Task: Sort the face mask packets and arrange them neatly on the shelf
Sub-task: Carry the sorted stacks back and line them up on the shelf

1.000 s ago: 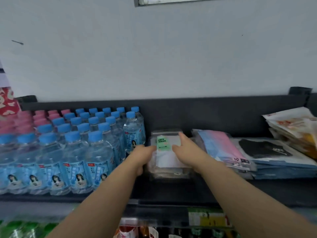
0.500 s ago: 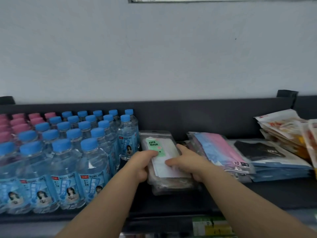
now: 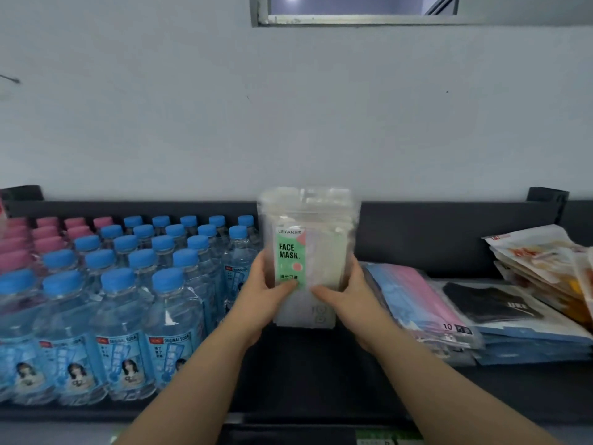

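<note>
Both hands are on a stack of clear face mask packets (image 3: pixel 309 252), which stands upright above the dark shelf (image 3: pixel 321 380) at centre. The left hand (image 3: pixel 266 300) grips the stack's left edge, thumb across the front just below the green label reading "FACE MASK". The right hand (image 3: pixel 348 300) grips the right edge, thumb likewise across the front. Each grip is closed on the stack, fingers wrapped behind it and out of sight. The stack's upper part rises in front of the shelf's dark back panel (image 3: pixel 433 232) and the pale wall (image 3: pixel 288 107). Its lower edge appears to sit clear of the shelf surface, though blur and shadow there leave contact uncertain. How many packets the stack contains cannot be counted.

To the left, just beside the left hand, stand rows of water bottles with blue caps (image 3: pixel 128 300); further left are pink-capped bottles (image 3: pixel 38 236), blurred. To the right of the right hand, a slanted pile of packets holding blue and pink masks (image 3: pixel 414 300) lies on the shelf, marked "10" at its front corner. Beside that pile lies a flat pile of blue-edged packets topped by a black mask packet (image 3: pixel 491 303). At far right, a loose heap of white and orange packets (image 3: pixel 539 255) leans against the black-mask pile. The shelf area directly under the forearms is bare and dark. A window frame (image 3: pixel 353 19) runs along the top of the wall.
</note>
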